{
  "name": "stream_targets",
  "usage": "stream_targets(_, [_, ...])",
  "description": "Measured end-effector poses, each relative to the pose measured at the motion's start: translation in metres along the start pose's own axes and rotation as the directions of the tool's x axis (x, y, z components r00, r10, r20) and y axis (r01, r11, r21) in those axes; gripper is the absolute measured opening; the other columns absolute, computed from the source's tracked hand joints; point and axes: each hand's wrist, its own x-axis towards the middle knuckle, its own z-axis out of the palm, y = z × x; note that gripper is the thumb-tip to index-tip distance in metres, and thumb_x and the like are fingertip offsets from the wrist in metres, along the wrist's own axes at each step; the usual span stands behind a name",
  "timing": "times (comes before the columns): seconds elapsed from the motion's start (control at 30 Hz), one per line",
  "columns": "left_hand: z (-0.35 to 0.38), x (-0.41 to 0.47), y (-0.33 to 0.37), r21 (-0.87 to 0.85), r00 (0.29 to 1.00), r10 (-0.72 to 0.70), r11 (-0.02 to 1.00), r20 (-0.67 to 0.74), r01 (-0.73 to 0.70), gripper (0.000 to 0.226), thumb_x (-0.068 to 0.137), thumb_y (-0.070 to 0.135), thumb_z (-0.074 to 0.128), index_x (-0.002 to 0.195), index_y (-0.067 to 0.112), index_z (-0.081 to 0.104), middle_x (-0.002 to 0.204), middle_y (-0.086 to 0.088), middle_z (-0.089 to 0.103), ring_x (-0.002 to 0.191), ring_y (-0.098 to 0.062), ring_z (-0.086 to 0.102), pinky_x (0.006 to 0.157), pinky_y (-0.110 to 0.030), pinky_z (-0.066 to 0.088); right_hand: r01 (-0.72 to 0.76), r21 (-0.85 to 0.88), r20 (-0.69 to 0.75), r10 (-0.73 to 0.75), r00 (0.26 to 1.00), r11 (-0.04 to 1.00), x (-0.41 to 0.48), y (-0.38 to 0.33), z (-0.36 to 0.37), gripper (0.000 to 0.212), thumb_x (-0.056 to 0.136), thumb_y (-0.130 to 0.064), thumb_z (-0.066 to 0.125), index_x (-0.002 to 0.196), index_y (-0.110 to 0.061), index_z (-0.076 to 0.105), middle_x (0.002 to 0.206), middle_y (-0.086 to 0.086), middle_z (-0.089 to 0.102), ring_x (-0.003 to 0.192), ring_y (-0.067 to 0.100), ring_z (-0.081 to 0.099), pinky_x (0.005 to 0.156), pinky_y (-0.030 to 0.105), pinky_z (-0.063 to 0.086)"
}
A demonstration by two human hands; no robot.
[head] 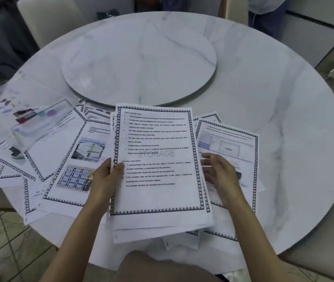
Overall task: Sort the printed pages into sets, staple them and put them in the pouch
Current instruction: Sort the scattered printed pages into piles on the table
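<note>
Well, it's a round white marble-look table (263, 98) with a raised turntable disc (141, 58) at its centre, pale floor tiles (3, 241) showing at lower left and a light chair (40, 17) pushed in at the upper left. Someone's legs stand beyond the far edge.

Bordered loose pages (60, 143) lie fanned over the near half of the table, left and right of middle. Centre frame, the stack of pages (158, 155) is lifted over them, its long axis running top to bottom of the frame, the heading toward the top edge and a grey "STORAGE" watermark across the middle.

The left hand (105, 178) clamps the stack's left edge, thumb on the top sheet, fingers underneath. The right hand (219, 171), blurred, sits just beside the right edge, fingers loosely spread and gripping nothing.

At centre left the clear pouch (3, 106) lies flat with a dark red stapler (24, 116); in it or on it, I can't tell.
</note>
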Motion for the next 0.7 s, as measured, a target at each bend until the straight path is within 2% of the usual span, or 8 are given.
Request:
stream_targets(0.07, [-0.008, 0.004, -0.007, 0.047, 0.998, -0.008, 0.999, -0.064, 0.011, 0.017, 0.095, 0.014, 0.048, 0.109, 0.015, 0.059, 0.096, -0.001, 0.067, 0.087, -0.020, 0.066, 0.071, -0.029, 0.055, 0.029, -0.049, -0.033, -0.030, 0.999, 0.998, 0.004, 0.002, -0.018, 0.021, 0.097, -0.015, 0.044, 0.102, -0.005, 0.062, 0.084, 0.009, 0.068, 0.068, 0.016, 0.068, 0.062, 0.023, 0.056])
stream_targets(0.13, [-0.018, 0.006, -0.014, 0.104, 0.992, -0.015, 0.994, -0.124, 0.028, 0.023, 0.095, 0.015, 0.048, 0.115, 0.012, 0.058, 0.105, -0.009, 0.065, 0.096, -0.030, 0.062, 0.086, -0.043, 0.051, 0.043, -0.140, -0.102, -0.057, 0.993, 0.989, 0.008, 0.005, -0.038, 0.018, 0.096, -0.009, 0.045, 0.099, -0.007, 0.062, 0.084, 0.013, 0.067, 0.070, 0.020, 0.067, 0.061, 0.020, 0.055])
stream_targets(0.27, [-0.040, 0.008, -0.025, 0.165, 0.980, -0.031, 0.984, -0.196, 0.064, 0.028, 0.095, 0.018, 0.048, 0.120, 0.008, 0.056, 0.113, -0.016, 0.063, 0.102, -0.036, 0.060, 0.092, -0.053, 0.047, 0.015, -0.425, -0.269, -0.142, 0.953, 0.905, 0.013, 0.011, -0.074, 0.013, 0.091, -0.012, 0.055, 0.099, -0.011, 0.065, 0.086, 0.011, 0.068, 0.073, 0.018, 0.065, 0.070, 0.023, 0.052])
stream_targets(0.4, [-0.051, 0.007, -0.031, 0.181, 0.971, -0.044, 0.980, -0.235, 0.088, 0.028, 0.096, 0.019, 0.047, 0.121, 0.010, 0.055, 0.116, -0.016, 0.061, 0.105, -0.036, 0.058, 0.094, -0.054, 0.045, -0.074, -0.647, -0.394, -0.250, 0.884, 0.759, 0.015, 0.018, -0.098, 0.027, 0.085, -0.012, 0.064, 0.110, -0.002, 0.062, 0.096, 0.013, 0.061, 0.093, 0.029, 0.058, 0.083, 0.026, 0.040])
stream_targets(0.53, [-0.055, 0.006, -0.033, 0.160, 0.968, -0.061, 0.982, -0.244, 0.102, 0.030, 0.096, 0.015, 0.046, 0.124, 0.008, 0.054, 0.121, -0.016, 0.060, 0.107, -0.035, 0.057, 0.094, -0.049, 0.045, -0.241, -0.766, -0.454, -0.235, 0.860, 0.596, 0.023, 0.032, -0.104, 0.050, 0.079, -0.019, 0.072, 0.117, 0.006, 0.053, 0.120, 0.027, 0.047, 0.113, 0.040, 0.044, 0.095, 0.040, 0.036])
stream_targets(0.63, [-0.056, 0.008, -0.035, 0.114, 0.958, -0.100, 0.984, -0.269, 0.134, 0.031, 0.096, 0.013, 0.046, 0.125, 0.005, 0.054, 0.122, -0.016, 0.059, 0.108, -0.034, 0.056, 0.088, -0.041, 0.044, -0.285, -0.808, -0.454, -0.238, 0.858, 0.516, 0.024, 0.037, -0.101, 0.059, 0.076, -0.021, 0.074, 0.121, 0.007, 0.049, 0.124, 0.030, 0.040, 0.115, 0.042, 0.037, 0.094, 0.045, 0.036])
stream_targets(0.7, [-0.056, 0.009, -0.035, 0.080, 0.948, -0.127, 0.984, -0.291, 0.157, 0.032, 0.096, 0.014, 0.046, 0.126, 0.005, 0.053, 0.123, -0.016, 0.058, 0.111, -0.035, 0.055, 0.089, -0.041, 0.043, -0.280, -0.818, -0.444, -0.240, 0.864, 0.503, 0.024, 0.038, -0.101, 0.060, 0.077, -0.021, 0.074, 0.125, 0.004, 0.048, 0.125, 0.029, 0.039, 0.116, 0.042, 0.036, 0.093, 0.046, 0.037])
